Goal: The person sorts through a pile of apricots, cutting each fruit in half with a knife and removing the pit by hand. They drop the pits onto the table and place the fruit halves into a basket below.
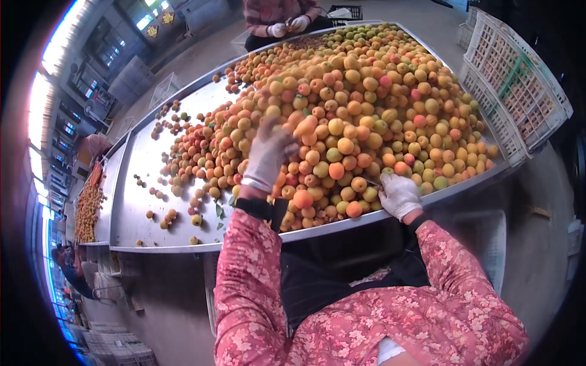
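A large heap of yellow, orange and reddish apricots [345, 146] covers much of a metal-topped table [137, 207]. My left hand [269, 154], in a white glove, is over the left middle of the heap. Its fingers are smeared by motion, and whether they grip an apricot cannot be told. Near the table's front edge, my gloved right hand [398, 194] rests against the fruit with curled fingers. A thin, narrow thing [370, 181] sticks out from its fingertips toward the apricots; its kind is too small to make out.
Loose apricots and a green leaf [220, 210] lie on the table's left part. White plastic crates [519, 79] stand at the right end. Across the table sits a co-worker [282, 18] in white gloves. Another table with fruit [90, 210] stands at far left.
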